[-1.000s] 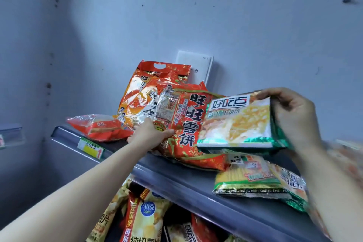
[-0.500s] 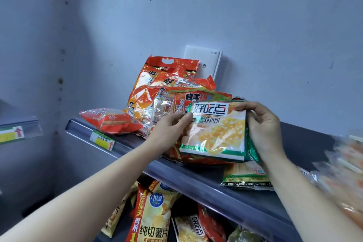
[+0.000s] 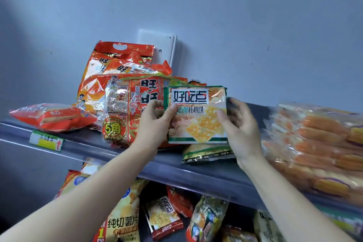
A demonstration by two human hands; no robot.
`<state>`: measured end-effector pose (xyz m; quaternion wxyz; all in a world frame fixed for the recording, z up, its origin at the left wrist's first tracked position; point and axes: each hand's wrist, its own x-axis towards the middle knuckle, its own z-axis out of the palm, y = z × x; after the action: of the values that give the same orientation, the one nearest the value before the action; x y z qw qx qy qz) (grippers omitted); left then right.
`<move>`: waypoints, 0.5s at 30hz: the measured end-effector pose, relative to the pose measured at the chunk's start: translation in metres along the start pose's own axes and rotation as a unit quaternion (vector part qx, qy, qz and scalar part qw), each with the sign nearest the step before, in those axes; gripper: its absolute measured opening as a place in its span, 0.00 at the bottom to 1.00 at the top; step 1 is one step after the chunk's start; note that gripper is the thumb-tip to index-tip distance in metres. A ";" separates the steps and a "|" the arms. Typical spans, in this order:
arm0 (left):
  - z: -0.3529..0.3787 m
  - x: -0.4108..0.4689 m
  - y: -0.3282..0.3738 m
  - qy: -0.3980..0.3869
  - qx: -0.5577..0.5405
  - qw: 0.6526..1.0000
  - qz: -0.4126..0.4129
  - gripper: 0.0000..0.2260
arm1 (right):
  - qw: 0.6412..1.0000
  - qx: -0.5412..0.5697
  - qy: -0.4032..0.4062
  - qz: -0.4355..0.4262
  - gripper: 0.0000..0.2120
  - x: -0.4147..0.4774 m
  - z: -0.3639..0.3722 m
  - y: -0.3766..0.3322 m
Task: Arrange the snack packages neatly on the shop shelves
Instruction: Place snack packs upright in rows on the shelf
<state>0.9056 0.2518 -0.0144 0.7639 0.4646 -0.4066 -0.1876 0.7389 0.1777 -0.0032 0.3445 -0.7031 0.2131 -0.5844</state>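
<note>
Green-bordered biscuit packet (image 3: 197, 116) is held upright, label towards the camera, over the middle of the grey top shelf (image 3: 206, 175). Its lower edge sits just above a second green packet (image 3: 206, 154), which lies flat near the shelf's front lip. The left hand (image 3: 155, 122) pinches the held packet's left edge, thumb on the front and fingers behind. The right hand (image 3: 240, 129) grasps the right edge, thumb on the front face.

A large red rice-cracker bag (image 3: 125, 108) stands left of centre on the shelf, leaning against an orange-red handled bag (image 3: 110, 61) at the shelf's rear. A small red packet (image 3: 51, 117) lies at the shelf's left end, and a blurred clear bag of orange sticks (image 3: 318, 143) is at its right end. A yellow-green price tag (image 3: 47, 141) sits on the front lip at the left. Below the shelf, a potato-chip bag (image 3: 123, 222) stands among jumbled packets.
</note>
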 end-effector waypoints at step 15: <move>0.144 -0.154 -0.013 -0.201 0.120 0.970 0.056 0.17 | 0.982 -0.096 0.162 0.026 0.13 -0.110 -0.206 -0.015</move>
<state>0.6996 0.2672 -0.0607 0.6141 0.4823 -0.5971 -0.1837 0.5126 0.2166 -0.0501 0.2514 -0.6229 0.3391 -0.6586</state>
